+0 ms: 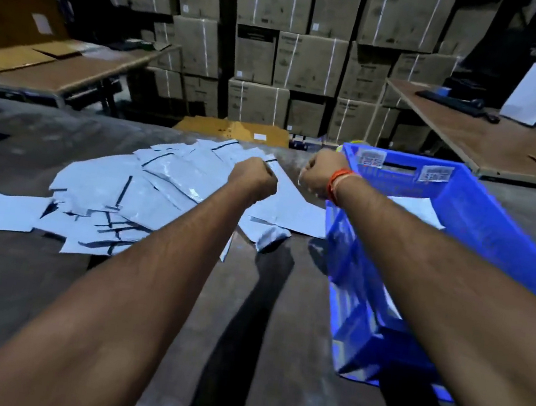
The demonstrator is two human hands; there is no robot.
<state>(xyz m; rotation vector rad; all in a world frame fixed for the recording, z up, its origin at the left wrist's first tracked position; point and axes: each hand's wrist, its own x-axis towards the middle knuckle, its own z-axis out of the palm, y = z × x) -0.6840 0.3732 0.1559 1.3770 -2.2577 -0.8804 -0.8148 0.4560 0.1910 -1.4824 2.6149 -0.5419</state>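
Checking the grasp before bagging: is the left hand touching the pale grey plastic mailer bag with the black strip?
Touching. The head view shows the left hand with fingers curled round the black-striped top edge of the pale grey plastic mailer bag.

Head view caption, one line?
The left hand and right hand grip a mailer bag above the pile, blue crate alongside.

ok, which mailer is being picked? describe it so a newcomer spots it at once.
Find the blue crate on the right of the grey table; a pile of pale mailers spreads to its left. The mailer lies at the pile's right edge, beside the crate. Alone among them, its far edge, with a black strip, is gripped by the left hand and, it seems, the right hand.
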